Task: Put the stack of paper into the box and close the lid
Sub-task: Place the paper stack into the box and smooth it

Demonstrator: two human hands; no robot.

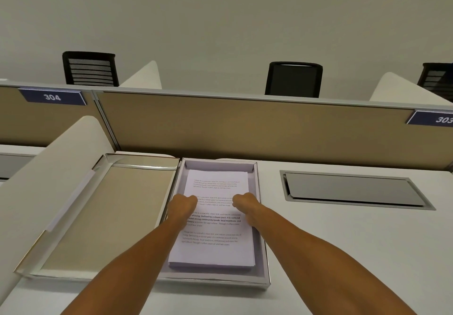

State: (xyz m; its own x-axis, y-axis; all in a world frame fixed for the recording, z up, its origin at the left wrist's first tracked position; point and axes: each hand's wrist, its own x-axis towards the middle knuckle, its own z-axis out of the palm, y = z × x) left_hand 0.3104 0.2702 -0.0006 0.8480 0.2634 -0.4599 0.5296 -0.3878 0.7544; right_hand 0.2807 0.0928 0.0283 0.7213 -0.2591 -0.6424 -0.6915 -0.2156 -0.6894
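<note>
Desk (343,253): paper stack (215,248) in box (266,263), lid (103,216) open.

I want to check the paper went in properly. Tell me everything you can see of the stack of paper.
The stack of paper is a thick pile of white sheets, its edges roughly squared. The top sheet carries four short blocks of printed text, one partly bold. It lies flat inside the open box, inner walls showing around it, more room at the far end. The left hand and right hand rest on its left and right edges near the middle. The lid lies open to the left.
</note>
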